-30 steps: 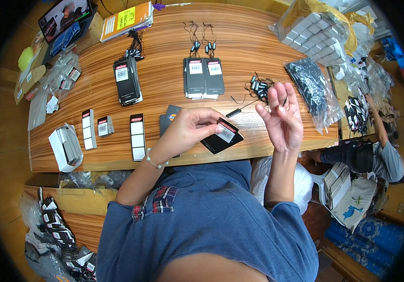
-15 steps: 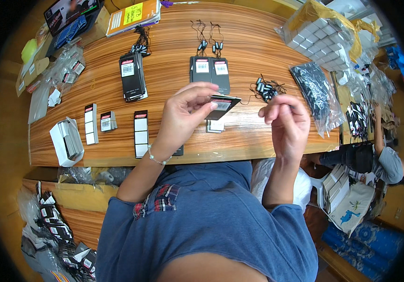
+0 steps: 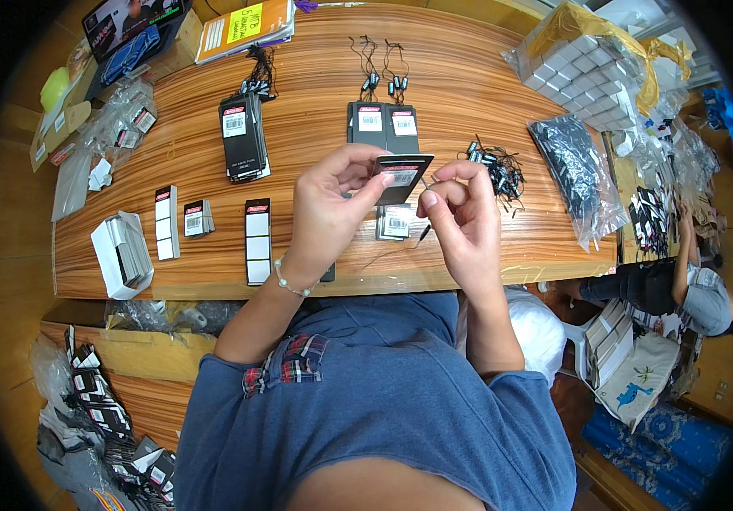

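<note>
Lying at left on the striped wooden tabletop (image 3: 485, 68): white label strips (image 3: 256, 240). Left hand (image 3: 325, 213) pinching a flat black rectangular hang tag (image 3: 404, 176), raised above the tabletop; right hand (image 3: 462, 217) fingers closing on a thin black string (image 3: 425, 232) beside it.

Bright, even light across the table (image 3: 485, 68), soft shadows only; sharp in the middle, edges bowing hard, black rim all around.
</note>
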`<state>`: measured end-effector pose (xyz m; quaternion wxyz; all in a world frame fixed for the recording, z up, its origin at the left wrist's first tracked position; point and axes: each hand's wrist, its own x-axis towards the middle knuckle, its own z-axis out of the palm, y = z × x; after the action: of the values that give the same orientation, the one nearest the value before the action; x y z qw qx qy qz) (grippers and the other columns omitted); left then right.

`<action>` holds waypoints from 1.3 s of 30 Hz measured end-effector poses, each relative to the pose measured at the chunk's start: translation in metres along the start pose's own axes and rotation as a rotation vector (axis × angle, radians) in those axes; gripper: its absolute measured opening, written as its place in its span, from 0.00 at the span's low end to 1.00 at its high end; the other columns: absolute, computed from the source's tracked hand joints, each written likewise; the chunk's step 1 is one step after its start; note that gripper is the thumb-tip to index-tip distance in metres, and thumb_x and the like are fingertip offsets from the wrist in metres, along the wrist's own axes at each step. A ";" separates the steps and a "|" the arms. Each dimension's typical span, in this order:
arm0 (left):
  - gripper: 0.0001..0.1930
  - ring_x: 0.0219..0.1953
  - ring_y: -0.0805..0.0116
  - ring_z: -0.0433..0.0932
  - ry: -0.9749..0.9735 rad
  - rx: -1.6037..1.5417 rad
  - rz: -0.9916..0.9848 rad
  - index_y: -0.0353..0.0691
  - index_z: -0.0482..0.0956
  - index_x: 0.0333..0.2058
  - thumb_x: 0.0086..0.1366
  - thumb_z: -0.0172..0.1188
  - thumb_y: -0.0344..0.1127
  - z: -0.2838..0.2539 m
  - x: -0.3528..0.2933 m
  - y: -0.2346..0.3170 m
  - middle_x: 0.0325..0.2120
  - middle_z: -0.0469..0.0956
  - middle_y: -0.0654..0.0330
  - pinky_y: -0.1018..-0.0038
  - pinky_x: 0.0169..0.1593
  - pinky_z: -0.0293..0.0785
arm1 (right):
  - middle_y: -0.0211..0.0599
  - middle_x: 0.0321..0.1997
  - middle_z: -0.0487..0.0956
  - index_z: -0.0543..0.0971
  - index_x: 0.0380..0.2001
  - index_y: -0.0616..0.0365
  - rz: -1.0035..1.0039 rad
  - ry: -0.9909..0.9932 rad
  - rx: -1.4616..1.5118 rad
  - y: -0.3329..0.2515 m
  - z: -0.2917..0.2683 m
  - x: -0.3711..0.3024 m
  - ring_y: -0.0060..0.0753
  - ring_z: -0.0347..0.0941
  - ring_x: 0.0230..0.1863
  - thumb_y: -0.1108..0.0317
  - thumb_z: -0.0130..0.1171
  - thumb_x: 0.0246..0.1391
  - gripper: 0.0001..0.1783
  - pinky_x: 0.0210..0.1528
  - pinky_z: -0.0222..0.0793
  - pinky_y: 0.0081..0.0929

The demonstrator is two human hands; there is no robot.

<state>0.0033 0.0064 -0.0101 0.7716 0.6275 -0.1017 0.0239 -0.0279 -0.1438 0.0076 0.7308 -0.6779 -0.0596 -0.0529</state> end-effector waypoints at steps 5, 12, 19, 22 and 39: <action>0.10 0.35 0.75 0.77 0.008 -0.017 0.002 0.32 0.74 0.36 0.54 0.59 0.21 0.000 0.001 -0.001 0.31 0.78 0.58 0.81 0.39 0.75 | 0.30 0.26 0.74 0.69 0.33 0.64 -0.024 -0.042 -0.144 0.001 -0.003 0.005 0.15 0.69 0.28 0.79 0.51 0.52 0.05 0.31 0.64 0.13; 0.08 0.33 0.74 0.78 -0.007 -0.033 -0.053 0.32 0.74 0.35 0.55 0.58 0.21 0.002 0.000 0.001 0.30 0.78 0.57 0.81 0.37 0.76 | 0.30 0.24 0.73 0.69 0.27 0.63 -0.041 0.086 0.012 0.004 0.006 0.007 0.16 0.70 0.25 0.80 0.52 0.51 0.03 0.27 0.64 0.13; 0.08 0.32 0.75 0.78 -0.043 -0.011 -0.029 0.31 0.74 0.35 0.55 0.57 0.20 0.004 -0.003 -0.005 0.29 0.78 0.57 0.82 0.35 0.76 | 0.33 0.22 0.72 0.68 0.25 0.63 -0.338 0.159 -0.308 0.019 0.009 0.009 0.18 0.69 0.22 0.82 0.53 0.46 0.05 0.25 0.66 0.17; 0.08 0.31 0.75 0.78 -0.054 0.026 -0.031 0.31 0.74 0.36 0.55 0.57 0.20 0.005 -0.004 -0.005 0.29 0.78 0.58 0.83 0.33 0.76 | 0.34 0.22 0.73 0.68 0.25 0.63 -0.421 0.180 -0.371 0.023 0.010 0.010 0.20 0.69 0.21 0.83 0.54 0.44 0.07 0.24 0.66 0.17; 0.10 0.35 0.73 0.77 -0.157 0.281 0.083 0.33 0.78 0.35 0.51 0.60 0.19 0.002 -0.004 0.018 0.34 0.77 0.57 0.81 0.36 0.76 | 0.30 0.25 0.69 0.62 0.31 0.60 -0.222 0.009 0.032 0.024 0.002 0.007 0.14 0.64 0.25 0.81 0.50 0.50 0.08 0.26 0.62 0.14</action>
<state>-0.0039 0.0086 0.0070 0.6644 0.7243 -0.1831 0.0206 -0.0167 -0.1396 -0.0151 0.7315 -0.6551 -0.1321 -0.1355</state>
